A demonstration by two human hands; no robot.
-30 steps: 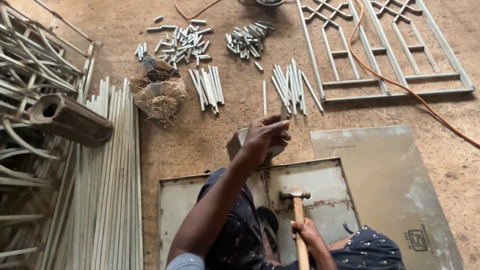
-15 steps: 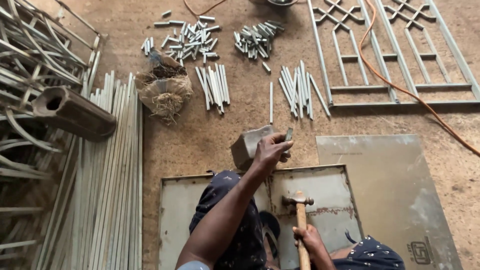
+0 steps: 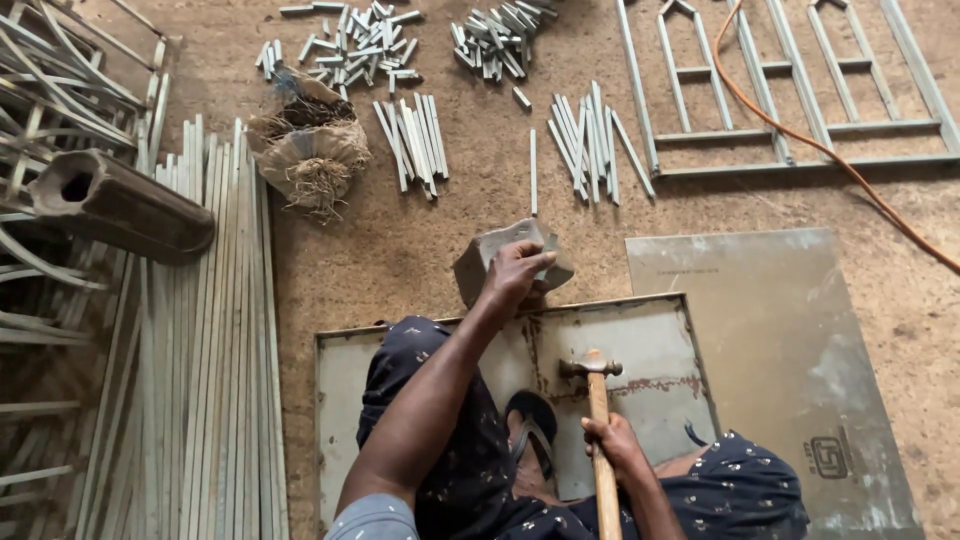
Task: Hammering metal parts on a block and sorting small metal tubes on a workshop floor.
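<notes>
- The left hand (image 3: 515,272) clamps over the top of a grey metal block (image 3: 495,258), fingers curled down its near edge; the block sits on the dirt floor (image 3: 420,250) just past the far rim of a flat steel plate (image 3: 655,345), at about 12 o'clock from the person's knees.
- The right hand (image 3: 612,448) is closed around the wooden handle of a hammer (image 3: 598,420), gripping it low on the shaft; the hammer's steel head rests on or just above the plate, at 4 o'clock from the block.
- The person sits over the plate in dark patterned trousers (image 3: 450,440), a sandalled foot (image 3: 532,425) showing between the legs, just left of the hammer handle.
- A second, larger steel sheet (image 3: 770,330) lies at 3 o'clock from the block, its near corner partly under the person's knee.
- Cut lengths of thin metal bar (image 3: 590,140) lie in bundles at 12 and 1 o'clock; shorter offcuts (image 3: 345,45) are scattered at 11 o'clock.
- A welded grille frame (image 3: 790,90) lies at 2 o'clock, an orange cable (image 3: 830,150) running across it.
- Long pale strips (image 3: 200,350) are stacked at 9 o'clock, a rusty pipe (image 3: 120,205) lying across their far ends; a frayed woven basket (image 3: 310,150) sits at 10 o'clock.
</notes>
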